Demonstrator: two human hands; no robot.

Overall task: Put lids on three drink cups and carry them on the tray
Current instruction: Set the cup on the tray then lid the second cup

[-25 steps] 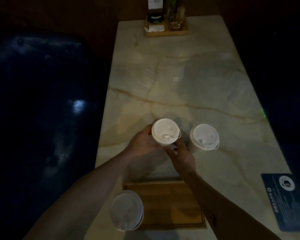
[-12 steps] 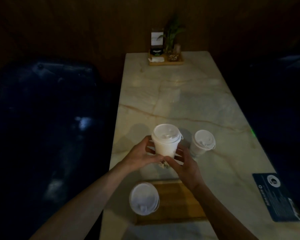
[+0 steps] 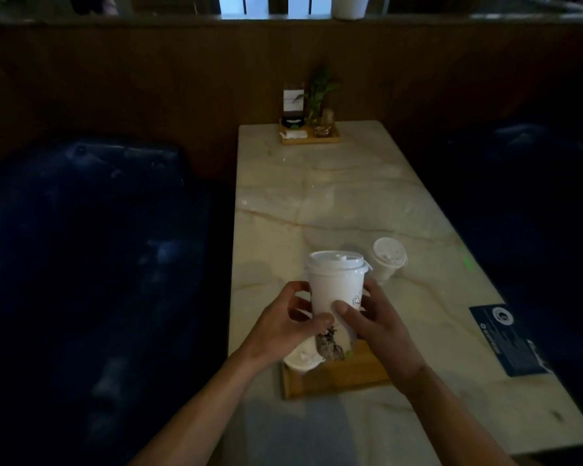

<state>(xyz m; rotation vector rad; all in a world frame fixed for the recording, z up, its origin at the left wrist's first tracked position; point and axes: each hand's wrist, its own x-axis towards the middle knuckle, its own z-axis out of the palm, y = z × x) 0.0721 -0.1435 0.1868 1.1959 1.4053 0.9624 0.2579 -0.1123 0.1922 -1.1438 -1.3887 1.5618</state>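
Two-handed grip: left hand point(image 3: 292, 326) and right hand point(image 3: 372, 322) wrap the lidded white paper cup point(image 3: 334, 290), above the wooden tray point(image 3: 337, 378). Risk: setting it down could knock the lidded cup point(image 3: 302, 359) already on the tray.

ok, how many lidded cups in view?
3. A tall white lidded paper cup held by both hands above the wooden tray; a second on the marble table; a third on the tray, mostly hidden.

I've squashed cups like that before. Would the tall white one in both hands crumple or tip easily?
Probably somewhat. The cup looks thin-walled, so a hard squeeze might dent it; the left hand and right hand hold it low. It is tall and narrows downward, so likely tippy on the tray. Its lid should limit spills.
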